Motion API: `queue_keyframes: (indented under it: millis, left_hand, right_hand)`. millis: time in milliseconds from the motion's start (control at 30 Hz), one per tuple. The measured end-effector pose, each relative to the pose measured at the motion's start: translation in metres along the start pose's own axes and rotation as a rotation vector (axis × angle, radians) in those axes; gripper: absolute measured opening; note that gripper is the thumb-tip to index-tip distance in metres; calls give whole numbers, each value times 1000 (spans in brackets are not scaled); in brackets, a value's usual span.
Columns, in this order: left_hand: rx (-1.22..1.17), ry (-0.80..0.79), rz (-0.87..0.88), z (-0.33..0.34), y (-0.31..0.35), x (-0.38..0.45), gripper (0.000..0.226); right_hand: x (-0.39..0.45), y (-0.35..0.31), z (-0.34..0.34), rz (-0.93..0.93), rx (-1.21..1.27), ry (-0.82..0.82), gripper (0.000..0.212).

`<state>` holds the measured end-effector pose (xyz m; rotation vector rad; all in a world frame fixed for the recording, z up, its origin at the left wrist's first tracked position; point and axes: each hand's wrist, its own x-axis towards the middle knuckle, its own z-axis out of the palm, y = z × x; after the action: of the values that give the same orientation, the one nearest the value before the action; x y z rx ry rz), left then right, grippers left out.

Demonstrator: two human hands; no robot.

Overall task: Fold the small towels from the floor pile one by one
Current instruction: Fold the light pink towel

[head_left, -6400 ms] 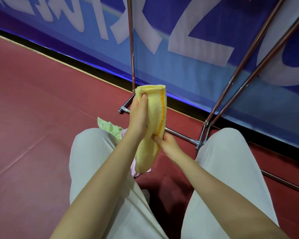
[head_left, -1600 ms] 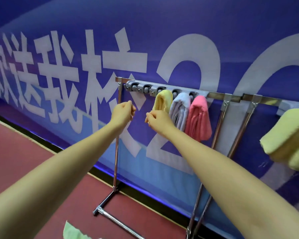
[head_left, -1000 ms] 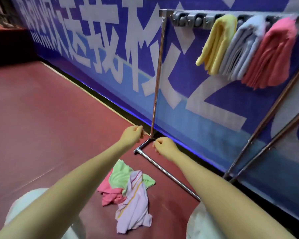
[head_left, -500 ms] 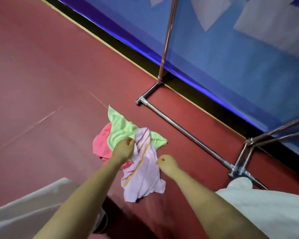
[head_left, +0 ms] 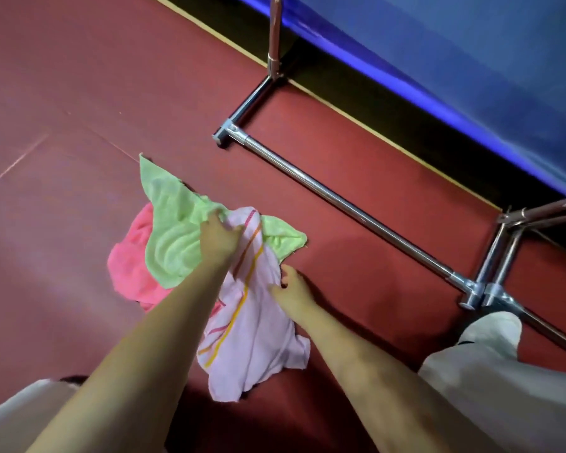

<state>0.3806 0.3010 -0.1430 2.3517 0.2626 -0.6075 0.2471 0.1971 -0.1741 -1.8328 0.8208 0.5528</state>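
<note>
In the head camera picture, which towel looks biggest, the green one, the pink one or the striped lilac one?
1. Striped lilac towel, on top.
2. Green towel.
3. Pink towel, mostly hidden beneath.
All are crumpled and overlapping, so true sizes are unsure.

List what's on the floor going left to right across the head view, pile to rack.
pink towel → green towel → left hand → striped lilac towel → right hand → rack's floor bar → rack's right joint
</note>
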Motion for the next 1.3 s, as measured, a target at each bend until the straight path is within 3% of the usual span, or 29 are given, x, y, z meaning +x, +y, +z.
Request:
queue_keyframes:
  millis: [167, 333, 533, 633, 667, 833, 933, 1167, 1300]
  left_hand:
    - [5, -92, -82, 10, 12, -1, 15]
    - [-257, -111, -159, -4, 37, -26, 26]
    - [-449, -127, -15, -69, 99, -108, 44]
    - [-414, -124, 144, -100, 122, -160, 48]
    - [-391, -112, 199, -110, 128, -176, 46]
    - [-464, -106, 363, -152, 152, -254, 36]
    - [-587, -151, 375, -166, 154, -298, 31]
    - [-691, -114, 404, -177, 127, -365, 24]
    - [-676, -23, 435, -179, 118, -387, 25]
  right_hand:
    - [13, 0, 3, 60, 37, -71, 35]
    - [-16, -20, -24, 50, 110, -59, 53]
    - [-101, -41, -67, 15, 178, 58, 42]
    - [-154, -53, -90, -27, 248, 94, 8]
    - [-172, -57, -98, -45, 262, 98, 6]
    - [-245, -71, -134, -194, 235, 89, 19]
    - [-282, -80, -157, -278, 254, 81, 12]
    - [-357, -96, -190, -494, 155, 47, 33]
    - [-382, -81, -182, -552, 172, 37, 14]
